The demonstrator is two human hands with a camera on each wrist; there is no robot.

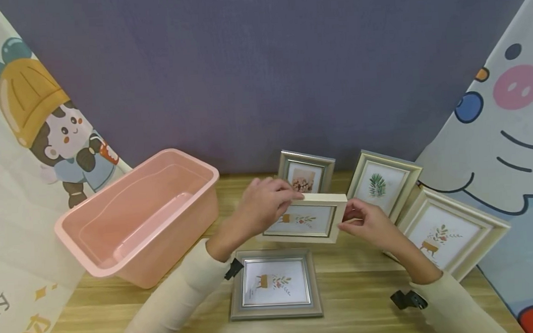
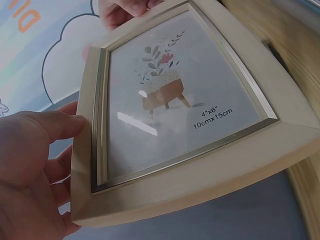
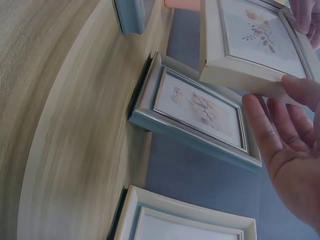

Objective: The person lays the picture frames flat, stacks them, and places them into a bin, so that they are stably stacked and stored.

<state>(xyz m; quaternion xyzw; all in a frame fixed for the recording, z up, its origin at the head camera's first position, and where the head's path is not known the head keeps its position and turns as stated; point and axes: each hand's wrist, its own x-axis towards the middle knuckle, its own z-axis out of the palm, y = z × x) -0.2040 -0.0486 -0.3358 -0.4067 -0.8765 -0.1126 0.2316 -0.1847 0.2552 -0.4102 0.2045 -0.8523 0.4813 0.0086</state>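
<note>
A cream picture frame with a flower-pot print is turned on its side, upright and tilted, above the table. My left hand grips its upper left side; in the left wrist view the thumb lies on the front rim and the fingers go behind. At the opposite short side, my right hand pinches the edge, thumb on the near face and fingertips underneath in the right wrist view. Just behind stands a small silver-grey frame with a pinkish photo. A grey frame lies flat in front, face up.
On the left sits a pink plastic basin. A frame with a green leaf print and a larger cream frame stand at the right, close to my right forearm. A dark wall rises behind the wooden table.
</note>
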